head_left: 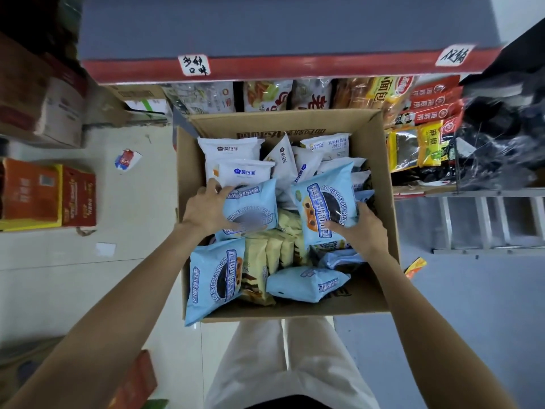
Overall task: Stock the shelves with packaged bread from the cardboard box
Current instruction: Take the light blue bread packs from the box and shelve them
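Picking stock: left hand (pixel 206 209) gripping one blue bread pack (pixel 250 211), right hand (pixel 358 228) another (pixel 324 202), both mid-box inside the cardboard box (pixel 383 231). Next, probably lifting them toward the shelf (pixel 265 66) beyond its far edge.

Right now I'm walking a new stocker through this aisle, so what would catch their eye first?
The open cardboard box in the middle, crammed with pale blue and white bread packets. Inside it, the left hand holds one blue packet and the right hand holds another blue packet. Above the box runs the red shelf edge with handwritten labels.
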{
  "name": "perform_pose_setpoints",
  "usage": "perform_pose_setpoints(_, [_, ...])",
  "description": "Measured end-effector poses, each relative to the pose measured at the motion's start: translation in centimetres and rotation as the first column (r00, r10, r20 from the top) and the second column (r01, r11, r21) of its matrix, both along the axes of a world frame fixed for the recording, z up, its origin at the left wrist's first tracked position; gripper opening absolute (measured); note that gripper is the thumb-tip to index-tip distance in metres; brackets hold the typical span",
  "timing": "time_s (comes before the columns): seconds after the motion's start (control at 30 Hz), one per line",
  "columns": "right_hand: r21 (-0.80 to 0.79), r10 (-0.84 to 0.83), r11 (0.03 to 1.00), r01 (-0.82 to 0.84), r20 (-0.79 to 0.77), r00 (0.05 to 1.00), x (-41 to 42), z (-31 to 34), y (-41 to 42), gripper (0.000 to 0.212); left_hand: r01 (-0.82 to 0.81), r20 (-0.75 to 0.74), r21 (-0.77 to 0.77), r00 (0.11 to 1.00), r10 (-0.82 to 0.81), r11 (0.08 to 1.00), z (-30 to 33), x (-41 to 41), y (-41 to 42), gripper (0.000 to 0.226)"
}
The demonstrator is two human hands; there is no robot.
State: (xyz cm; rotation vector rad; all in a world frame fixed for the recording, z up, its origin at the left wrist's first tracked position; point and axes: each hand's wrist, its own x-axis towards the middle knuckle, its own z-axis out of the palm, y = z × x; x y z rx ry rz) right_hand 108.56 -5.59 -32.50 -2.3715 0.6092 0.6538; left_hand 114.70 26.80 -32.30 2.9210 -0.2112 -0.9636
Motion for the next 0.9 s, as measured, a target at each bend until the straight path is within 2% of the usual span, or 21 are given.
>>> perform_pose_setpoints(0.13, [0.112, -0.097, 0.987, 0.112, -0.125, 0.987, 0.0, 0.3, -0.4, 0.080, -0.206, -0.119, -0.222, 0.976, 0.183, 0.953, 0.7, -0.3, 0.8, 0.097])
perform_pose_setpoints(0.2, [0.178, -0.196, 0.959, 0.219, -0.142, 0.970, -0.4, 0.2, -0.4, 0.086, -0.218, -0.092, -0.246, 0.975, 0.201, 0.945, 1.1, -0.3, 1.1, 0.086])
perform_pose_setpoints(0.3, [0.191, -0.295, 0.929, 0.317, -0.135, 0.946, -1.2, 0.3, -0.3, 0.090, -0.195, -0.025, -0.296, 0.980, 0.197, 0.935, 1.5, -0.2, 1.7, 0.069])
perform_pose_setpoints(0.37, [0.203, -0.336, 0.918, 0.342, -0.061, 0.940, -1.9, 0.9, -0.1, 0.088, -0.262, -0.035, -0.421, 0.961, 0.274, 0.868, 1.7, -0.3, 1.7, 0.059])
perform_pose_setpoints(0.5, [0.207, -0.374, 0.917, 0.342, 0.137, 0.917, -2.5, 3.7, 0.6, 0.071, -0.435, -0.160, -0.688, 0.872, 0.463, 0.581, 2.0, -0.6, 1.0, 0.040])
perform_pose_setpoints(0.6, [0.149, -0.338, 0.940, 0.307, 0.295, 0.894, -2.0, 7.3, 1.1, 0.057, -0.435, -0.154, -0.785, 0.827, 0.541, 0.442, 3.3, -0.4, 0.8, 0.041])
perform_pose_setpoints(0.73, [0.196, -0.352, 0.936, 0.293, 0.451, 0.820, -0.2, 12.1, 0.5, 0.052, -0.418, -0.134, -0.867, 0.721, 0.680, 0.272, 7.4, 1.0, -0.2, 0.043])
perform_pose_setpoints(0.83, [0.314, -0.368, 0.923, 0.224, 0.547, 0.752, 2.3, 16.1, -0.4, 0.045, -0.320, -0.028, -0.913, 0.670, 0.741, 0.254, 11.3, 2.4, -1.3, 0.044])
perform_pose_setpoints(0.9, [0.351, -0.356, 0.923, 0.159, 0.617, 0.702, 4.1, 18.9, -1.0, 0.041, -0.268, 0.010, -0.935, 0.637, 0.771, 0.234, 14.3, 3.4, -2.3, 0.034])
